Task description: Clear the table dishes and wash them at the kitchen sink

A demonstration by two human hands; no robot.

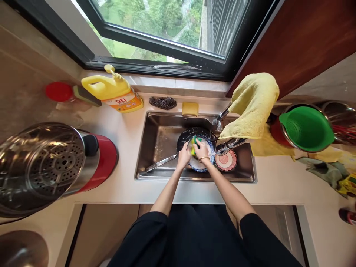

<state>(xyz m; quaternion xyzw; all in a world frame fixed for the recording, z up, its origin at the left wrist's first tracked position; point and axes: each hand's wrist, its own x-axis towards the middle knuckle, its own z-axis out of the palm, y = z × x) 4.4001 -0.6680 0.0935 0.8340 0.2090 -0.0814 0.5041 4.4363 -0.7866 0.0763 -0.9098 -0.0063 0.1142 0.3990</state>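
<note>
My left hand (184, 155) is closed on the left edge of a blue-and-white bowl (198, 167) low in the sink. Fingers of my right hand (202, 151) press a green-and-yellow sponge (194, 151) against the inside of the bowl; whitish suds or water show there. Behind the bowl lies a dark wok or pan (183, 138), its long metal handle (161, 163) pointing left. A pink-and-white patterned dish (226, 161) sits to the right, under the faucet spout (232, 145). My hands partly cover the sponge and the bowl's interior.
A yellow cloth (254, 104) hangs over the faucet. Behind the steel sink (160, 129) are a steel-wool scourer (163, 102), a yellow sponge (190, 109) and a yellow detergent bottle (119, 94). A red-based steamer (102, 159) stands left, a green colander (307, 128) right.
</note>
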